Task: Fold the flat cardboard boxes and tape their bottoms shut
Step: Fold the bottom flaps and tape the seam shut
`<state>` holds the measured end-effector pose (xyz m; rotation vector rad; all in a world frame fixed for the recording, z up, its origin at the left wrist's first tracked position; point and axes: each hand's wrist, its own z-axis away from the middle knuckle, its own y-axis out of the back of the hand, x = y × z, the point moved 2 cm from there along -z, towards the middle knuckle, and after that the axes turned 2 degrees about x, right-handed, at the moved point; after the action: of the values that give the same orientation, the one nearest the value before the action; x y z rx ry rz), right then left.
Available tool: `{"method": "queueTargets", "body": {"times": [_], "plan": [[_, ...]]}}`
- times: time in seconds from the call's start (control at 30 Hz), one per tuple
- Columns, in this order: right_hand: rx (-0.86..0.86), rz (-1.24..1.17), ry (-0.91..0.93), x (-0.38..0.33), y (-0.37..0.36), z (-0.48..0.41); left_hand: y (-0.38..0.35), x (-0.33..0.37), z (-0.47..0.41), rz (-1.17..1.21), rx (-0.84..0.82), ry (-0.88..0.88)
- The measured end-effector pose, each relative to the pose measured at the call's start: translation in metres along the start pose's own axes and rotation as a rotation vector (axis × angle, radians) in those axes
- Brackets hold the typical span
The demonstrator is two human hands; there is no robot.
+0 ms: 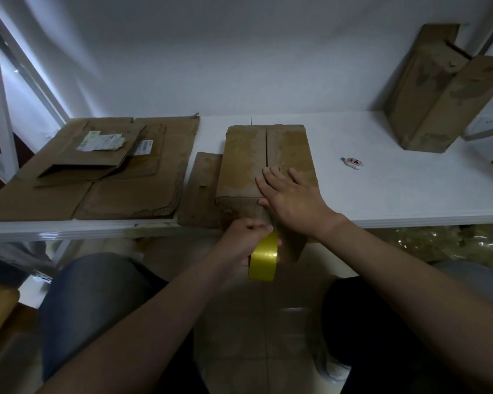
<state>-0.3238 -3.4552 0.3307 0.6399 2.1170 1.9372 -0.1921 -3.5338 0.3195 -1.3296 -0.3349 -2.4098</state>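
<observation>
Taping step: I had the folded box (254, 160) bottom-up at the near edge of the surface (382, 180), right hand (291, 200) flat, fingers straight, pressing beside the seam (267, 146), left hand (242, 237) with fingers clamped on the yellow tape roll (264, 261) below that edge, and the next move probably needed tape pulled along that seam.

The box (248, 160) stands on the counter (382, 194) at its front edge, with the right hand (291, 194) on its top. Flat cardboard sheets (131, 194) lie to the left (one loose piece (202, 191) just beside the box). A small object (352, 162) lies to the right, and a tall box (427, 100) stands farther behind it. The left hand (242, 240) holds the tape roll (264, 260) before the edge.
</observation>
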Motion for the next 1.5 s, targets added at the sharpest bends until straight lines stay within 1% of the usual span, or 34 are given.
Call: {"method": "queueTargets", "body": {"times": [0.13, 0.27, 0.4, 0.47, 0.63, 0.77, 0.97, 1.13, 1.2, 1.27, 1.33, 1.4, 1.5], "plan": [[0.039, -0.003, -0.007, 0.010, -0.004, -0.007, 0.006, 0.005, -0.011, -0.004, -0.041, 0.051], [0.041, -0.007, 0.000, 0.019, -0.009, -0.014, 0.003, 0.005, -0.025, -0.024, -0.031, 0.051], [0.063, -0.012, 0.018, 0.024, -0.010, -0.018, 0.001, 0.001, -0.032, 0.010, -0.042, 0.176], [0.088, -0.020, 0.025, 0.025, -0.013, -0.019, 0.000, -0.007, -0.034, -0.007, -0.038, 0.198], [0.156, -0.024, 0.067, 0.031, -0.019, -0.021, 0.006, -0.009, -0.038, 0.030, 0.019, 0.143], [0.150, -0.034, 0.111, 0.038, -0.024, -0.023, 0.010, -0.004, -0.039, 0.088, 0.077, 0.114], [0.114, -0.123, 0.102, 0.046, -0.019, -0.033, 0.004, 0.006, -0.039, 0.143, 0.075, 0.081], [0.068, -0.144, 0.096, 0.049, -0.006, -0.033, 0.002, 0.014, -0.038, 0.151, 0.020, 0.046], [0.136, -0.243, 0.054, 0.056, 0.009, -0.028, -0.001, 0.012, -0.037, 0.137, 0.028, 0.051], [0.197, -0.341, -0.046, 0.072, 0.018, -0.022, -0.005, 0.009, -0.039, 0.127, 0.046, 0.059], [0.206, -0.365, -0.157, 0.093, 0.018, -0.015, -0.008, 0.005, -0.042, 0.107, 0.071, 0.055], [0.172, -0.345, -0.258, 0.119, 0.008, -0.007, -0.010, 0.003, -0.043, 0.095, 0.109, 0.047], [0.054, -0.259, -0.427, 0.166, -0.024, 0.005, -0.012, 0.001, -0.044, 0.096, 0.164, 0.048]]}}
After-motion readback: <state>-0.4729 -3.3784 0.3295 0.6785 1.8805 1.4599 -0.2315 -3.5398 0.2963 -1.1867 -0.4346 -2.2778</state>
